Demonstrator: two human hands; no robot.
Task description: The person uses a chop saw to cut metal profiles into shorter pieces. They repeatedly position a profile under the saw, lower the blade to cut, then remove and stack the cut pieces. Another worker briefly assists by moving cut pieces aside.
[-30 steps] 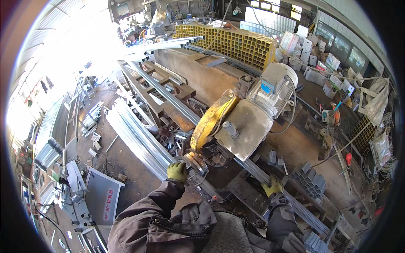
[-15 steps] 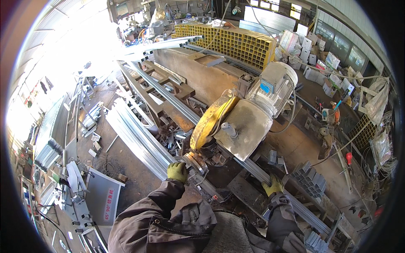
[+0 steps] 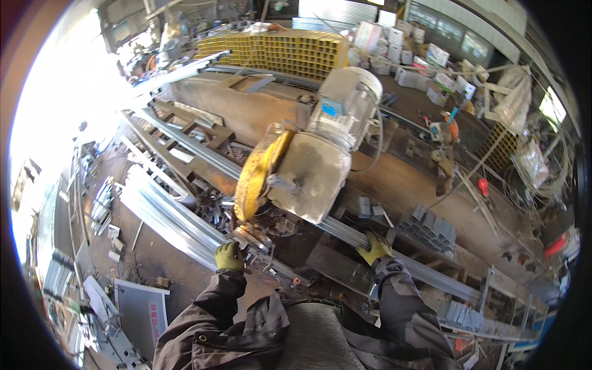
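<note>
Resting the right hand [image 3: 374, 248] on the long grey profiles [image 3: 342, 232], fingers bent over the top; no way to tell firm grasp from light pressing. Curling the left hand [image 3: 229, 256] beside the clamp [image 3: 251, 237], close to the near ends of the bright profiles [image 3: 176, 219]; no way to tell what, if anything, is inside that curl. Running the long grey profiles from under the right hand, forward-left beneath the cutting machine [image 3: 311, 179] and back past the right wrist.

Might shift or twist beneath the right palm, given a loose clamp or slack pressure. Might snag the left glove or cuff, from straying too near the yellow guard [image 3: 256, 176], forward-right of that hand. Might topple the short tubes [image 3: 428, 231], just right of the right hand, through a wide elbow swing.

Counting 2 gloved hands; 1 cutting machine with 1 yellow guard and 1 motor [image 3: 354, 102], ahead of both; 1 clamp by the left; 1 bundle of bright profiles farther left; 1 stack of short tubes by the right; 1 pile of yellow tubes [image 3: 271, 52] far beyond both. Probably more than 1 profile under the right hand, but packed too tightly for sure counting
</note>
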